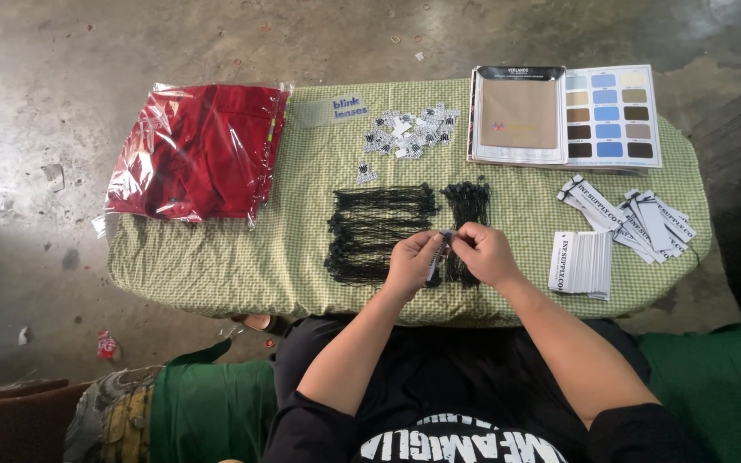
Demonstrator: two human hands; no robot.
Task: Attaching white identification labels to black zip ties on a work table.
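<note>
Head view: near the tabletop's [302, 257] front edge, my left hand [412, 261] and right hand [484, 254] meet, each grip pinching a small tag [445, 237] between the fingertips. Black strings [375, 231] lie just behind them; white labels [581, 261] sit toward the right edge, a red packet [199, 150] overhangs the back-left corner.

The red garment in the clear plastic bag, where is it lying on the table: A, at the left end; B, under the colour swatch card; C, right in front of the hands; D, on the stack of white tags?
A: the bagged red garment lies at the left end of the green checked table, far from the swatch card.
</note>
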